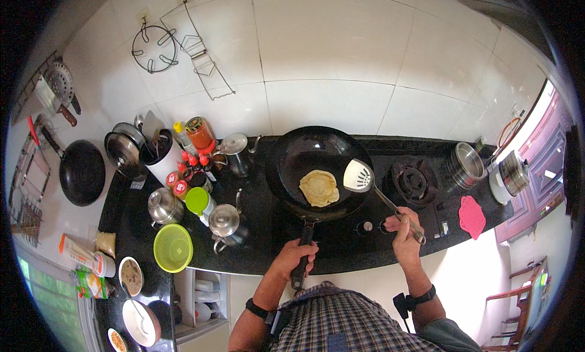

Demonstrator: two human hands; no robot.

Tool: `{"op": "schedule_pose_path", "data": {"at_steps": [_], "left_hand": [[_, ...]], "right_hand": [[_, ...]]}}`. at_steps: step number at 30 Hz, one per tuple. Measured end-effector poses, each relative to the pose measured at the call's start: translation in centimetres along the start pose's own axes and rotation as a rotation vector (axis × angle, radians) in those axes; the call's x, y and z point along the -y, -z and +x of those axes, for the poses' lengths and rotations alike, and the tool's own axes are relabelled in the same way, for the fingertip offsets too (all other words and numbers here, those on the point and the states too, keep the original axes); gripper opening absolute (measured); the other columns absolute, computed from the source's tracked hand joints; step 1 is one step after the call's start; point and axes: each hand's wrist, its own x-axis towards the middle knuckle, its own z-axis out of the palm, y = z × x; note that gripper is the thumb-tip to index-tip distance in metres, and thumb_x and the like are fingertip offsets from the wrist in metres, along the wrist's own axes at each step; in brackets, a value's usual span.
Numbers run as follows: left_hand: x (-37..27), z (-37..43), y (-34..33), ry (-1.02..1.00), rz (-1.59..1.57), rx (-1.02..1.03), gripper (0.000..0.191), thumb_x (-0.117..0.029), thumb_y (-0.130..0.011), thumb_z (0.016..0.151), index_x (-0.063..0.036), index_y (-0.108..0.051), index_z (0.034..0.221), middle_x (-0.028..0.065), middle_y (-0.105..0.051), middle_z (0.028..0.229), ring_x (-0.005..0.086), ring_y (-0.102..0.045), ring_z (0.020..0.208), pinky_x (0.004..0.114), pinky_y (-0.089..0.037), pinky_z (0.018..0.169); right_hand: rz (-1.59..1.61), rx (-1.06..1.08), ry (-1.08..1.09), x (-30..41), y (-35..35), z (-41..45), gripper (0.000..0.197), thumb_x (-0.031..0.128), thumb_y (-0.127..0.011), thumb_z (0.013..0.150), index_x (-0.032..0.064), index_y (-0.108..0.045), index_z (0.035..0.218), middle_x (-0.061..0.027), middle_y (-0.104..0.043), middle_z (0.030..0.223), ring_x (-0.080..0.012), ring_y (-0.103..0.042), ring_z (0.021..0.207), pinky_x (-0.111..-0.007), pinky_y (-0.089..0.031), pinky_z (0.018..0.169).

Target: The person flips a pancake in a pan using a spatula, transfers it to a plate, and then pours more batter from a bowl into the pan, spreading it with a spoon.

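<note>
My left hand (295, 259) grips the black handle of a dark wok (285, 169) on the stove. Inside the wok lies a round, lightly browned pancake (319, 188), low and right of the wok's middle. My right hand (406, 238) is closed around the metal handle of a slotted spatula (359, 175). The spatula's broad head is over the wok's right side, to the right of the pancake and apart from it. Whether the head touches the wok wall I cannot tell.
A bare gas burner (411, 183) is right of the wok, with a pink mat (471, 217) and steel pot (466, 165) beyond. Leftward stand metal pitchers (225, 220), sauce bottles, a green basket (173, 248) and a white bowl (140, 323). A frying pan (82, 173) hangs on the wall.
</note>
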Motion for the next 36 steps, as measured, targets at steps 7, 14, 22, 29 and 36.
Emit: {"op": "schedule_pose_path", "data": {"at_steps": [7,14,22,29,36], "left_hand": [[0.2,0.4,0.1,-0.006,0.003,0.014,0.021,-0.018,-0.067,0.084,-0.0066,-0.054,0.096,0.0011,-0.056,0.067,0.0144,-0.054,0.048,0.032,-0.044,0.037],[-0.1,-0.6,0.1,0.002,-0.002,-0.026,0.019,-0.018,-0.068,0.083,-0.0083,-0.055,0.092,0.0002,-0.056,0.066,0.0145,-0.055,0.048,0.031,-0.043,0.040],[0.5,0.4,-0.3,-0.022,0.001,-0.002,0.018,-0.019,-0.069,0.083,-0.0071,-0.058,0.092,0.0004,-0.056,0.067,0.0143,-0.055,0.049,0.031,-0.043,0.040],[0.3,0.3,-0.2,-0.015,0.005,-0.037,0.017,-0.019,-0.069,0.083,-0.0080,-0.057,0.088,0.0002,-0.055,0.066,0.0132,-0.055,0.047,0.030,-0.042,0.038],[1.2,0.3,0.5,-0.059,0.063,0.008,0.026,-0.025,-0.070,0.084,-0.0052,-0.057,0.073,0.0038,-0.054,0.062,0.0161,-0.053,0.047,0.031,-0.042,0.043]], "right_hand": [[0.027,0.039,-0.027,0.0,0.2,-0.6,0.026,0.016,-0.041,0.103,-0.0022,-0.053,0.117,-0.0127,-0.069,0.084,-0.0163,-0.068,0.072,-0.028,-0.056,0.065],[0.035,0.289,0.083,1.4,-1.1,-1.5,0.023,0.012,-0.044,0.101,-0.0014,-0.055,0.115,-0.0120,-0.070,0.084,-0.0172,-0.070,0.077,-0.029,-0.057,0.067],[-0.010,0.286,0.212,-1.2,-2.0,-1.8,0.023,0.011,-0.046,0.100,0.0006,-0.053,0.120,-0.0145,-0.068,0.091,-0.0190,-0.068,0.080,-0.031,-0.057,0.073],[0.057,0.164,0.034,-0.5,-2.2,0.0,0.029,0.019,-0.040,0.103,-0.0022,-0.053,0.118,-0.0128,-0.068,0.090,-0.0164,-0.067,0.077,-0.028,-0.057,0.067],[0.180,-0.073,-0.147,-2.7,-1.1,-0.2,0.038,0.031,-0.037,0.105,0.0001,-0.050,0.122,-0.0107,-0.066,0.086,-0.0172,-0.065,0.073,-0.030,-0.054,0.067]]}}
